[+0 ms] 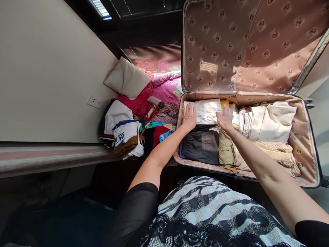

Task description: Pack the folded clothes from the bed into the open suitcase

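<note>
Loads of clothes (pixel 125 133) are heaped on the left, just outside the suitcase's (pixel 308 147) left edge. Next along is the left hand (pixel 189 117), near the far left corner: palm down, fingers a bit spread and pointing at the far edge, lying on the left end of the white cloth (pixel 208 111). Looks like flat contact, not a pinch. That cloth sits right between the hands, long axis running left-right, pretty much parallel to the far edge. Dark cloth (pixel 200 145) is just on the near-edge side of it. Then you've got the right hand (pixel 224 118) at the white cloth's right end, thumb out to the left, fingers loosely open. Can't tell if anything's tucked under the palm. Neither hand is really nearer, tbh, each has its own end. Khaki cloth (pixel 226 149) lies below that hand toward the near edge, and cream cloth (pixel 275 121) fills most of the stretch over to the right edge.
</note>
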Motion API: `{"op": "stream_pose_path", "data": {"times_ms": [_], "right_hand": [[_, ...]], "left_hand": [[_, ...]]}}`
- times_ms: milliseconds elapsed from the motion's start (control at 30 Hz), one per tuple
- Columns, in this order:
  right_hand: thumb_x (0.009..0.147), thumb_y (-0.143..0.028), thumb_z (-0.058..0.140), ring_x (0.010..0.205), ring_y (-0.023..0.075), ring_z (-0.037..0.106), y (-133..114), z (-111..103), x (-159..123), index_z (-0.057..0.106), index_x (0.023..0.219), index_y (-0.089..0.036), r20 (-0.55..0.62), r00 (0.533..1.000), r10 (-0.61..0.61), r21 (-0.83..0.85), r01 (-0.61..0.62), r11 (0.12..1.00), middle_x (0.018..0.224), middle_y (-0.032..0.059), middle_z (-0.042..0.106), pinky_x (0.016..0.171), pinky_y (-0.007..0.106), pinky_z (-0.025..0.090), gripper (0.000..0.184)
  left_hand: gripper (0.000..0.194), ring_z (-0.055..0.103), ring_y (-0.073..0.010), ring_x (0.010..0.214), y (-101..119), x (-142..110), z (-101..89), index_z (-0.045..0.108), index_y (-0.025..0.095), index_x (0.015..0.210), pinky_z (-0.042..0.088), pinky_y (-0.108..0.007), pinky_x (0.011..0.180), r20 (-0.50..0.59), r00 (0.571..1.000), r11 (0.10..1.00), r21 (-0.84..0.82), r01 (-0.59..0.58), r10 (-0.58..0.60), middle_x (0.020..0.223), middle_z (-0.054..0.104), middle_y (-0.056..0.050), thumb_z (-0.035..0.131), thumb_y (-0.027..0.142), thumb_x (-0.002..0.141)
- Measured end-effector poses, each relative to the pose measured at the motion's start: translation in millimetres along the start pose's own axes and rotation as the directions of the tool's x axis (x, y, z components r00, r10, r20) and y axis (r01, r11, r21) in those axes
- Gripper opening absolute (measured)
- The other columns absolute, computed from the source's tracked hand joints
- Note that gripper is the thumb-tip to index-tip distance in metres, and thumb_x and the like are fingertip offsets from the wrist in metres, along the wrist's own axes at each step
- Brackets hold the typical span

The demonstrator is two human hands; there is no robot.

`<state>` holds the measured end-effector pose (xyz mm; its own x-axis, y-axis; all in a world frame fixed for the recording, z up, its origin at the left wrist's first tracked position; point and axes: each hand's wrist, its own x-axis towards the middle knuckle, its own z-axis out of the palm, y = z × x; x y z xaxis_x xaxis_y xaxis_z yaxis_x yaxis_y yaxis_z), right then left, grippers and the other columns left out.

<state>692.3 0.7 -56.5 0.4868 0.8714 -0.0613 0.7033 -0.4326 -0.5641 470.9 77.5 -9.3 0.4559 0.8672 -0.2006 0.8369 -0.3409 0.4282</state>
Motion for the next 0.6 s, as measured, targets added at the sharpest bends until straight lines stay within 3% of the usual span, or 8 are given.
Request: {"op": "stream_pose_path", "data": {"times_ms": [67,133,267,400,500,567,600], "right_hand": [[0.109,-0.049,0.049,0.163,0.0486,0.031,-8,7,-5,0.045,0.172,-0.019,0.064,0.982,-0.18,-0.159,0.188,0.969,0.18,0.0232,0.032,0.126,0.069,0.034,0.07],[0.111,-0.052,0.048,0.165,0.0537,0.024,-15,18,-7,0.043,0.175,-0.027,0.166,0.951,-0.262,-0.264,0.299,0.917,0.186,0.0188,0.021,0.123,0.074,0.034,0.07],[0.106,-0.059,0.056,0.164,0.0614,0.021,-15,47,-2,0.037,0.179,-0.033,0.311,0.946,-0.087,-0.413,0.217,0.884,0.188,0.0193,0.013,0.118,0.082,0.037,0.08],[0.097,-0.071,0.064,0.166,0.0622,0.013,-9,62,9,0.025,0.183,-0.03,0.393,0.919,0.02,-0.465,0.18,0.867,0.19,0.018,0.002,0.123,0.083,0.032,0.103],[0.099,-0.073,0.058,0.168,0.0609,0.013,-7,56,18,0.025,0.183,-0.032,0.454,0.888,0.075,-0.457,0.161,0.875,0.19,0.0158,-0.002,0.124,0.085,0.028,0.1],[0.104,-0.068,0.049,0.166,0.0611,0.021,-2,47,21,0.031,0.181,-0.032,0.488,0.868,0.09,-0.426,0.147,0.893,0.189,0.0193,0.003,0.119,0.088,0.029,0.087],[0.104,-0.067,0.048,0.163,0.0623,0.028,2,44,22,0.037,0.179,-0.031,0.476,0.876,0.078,-0.406,0.14,0.903,0.188,0.0233,0.01,0.116,0.09,0.031,0.084]], "left_hand": [[0.077,-0.003,-0.0446,0.176,4,5,12.2,0.034,0.015,0.178,0.007,-0.062,0.142,0.025,1.0,0.996,0.083,-0.018,0.016,0.19,0.01,-0.019,0.059,0.025,0.106],[0.083,-0.009,-0.0489,0.174,1,16,24.5,0.03,0.022,0.181,0.009,-0.067,0.141,0.068,0.997,0.995,0.097,0.037,-0.043,0.191,0.002,-0.015,0.063,0.039,0.107],[0.09,-0.006,-0.0497,0.174,-19,38,52.8,0.024,0.037,0.182,0.01,-0.066,0.14,0.233,0.954,0.981,0.081,0.177,-0.191,0.192,-0.004,-0.006,0.062,0.061,0.104],[0.095,-0.009,-0.0488,0.174,-29,55,73.4,0.016,0.044,0.181,0.006,-0.071,0.139,0.258,0.943,0.977,0.099,0.191,-0.21,0.191,-0.01,-0.001,0.061,0.068,0.101],[0.097,-0.002,-0.0528,0.174,-18,55,67.8,0.021,0.042,0.181,0.008,-0.077,0.136,0.289,0.925,0.969,0.092,0.228,-0.245,0.191,-0.008,-0.005,0.064,0.066,0.098],[0.096,0.007,-0.0576,0.172,-10,40,53.5,0.036,0.035,0.179,0.01,-0.08,0.134,0.27,0.95,0.987,0.025,0.157,-0.158,0.191,0.003,-0.013,0.074,0.057,0.093],[0.094,0.012,-0.0589,0.171,-7,28,44.6,0.046,0.032,0.175,0.012,-0.08,0.134,0.231,0.971,0.997,-0.025,0.067,-0.06,0.19,0.01,-0.015,0.079,0.05,0.089]]}}
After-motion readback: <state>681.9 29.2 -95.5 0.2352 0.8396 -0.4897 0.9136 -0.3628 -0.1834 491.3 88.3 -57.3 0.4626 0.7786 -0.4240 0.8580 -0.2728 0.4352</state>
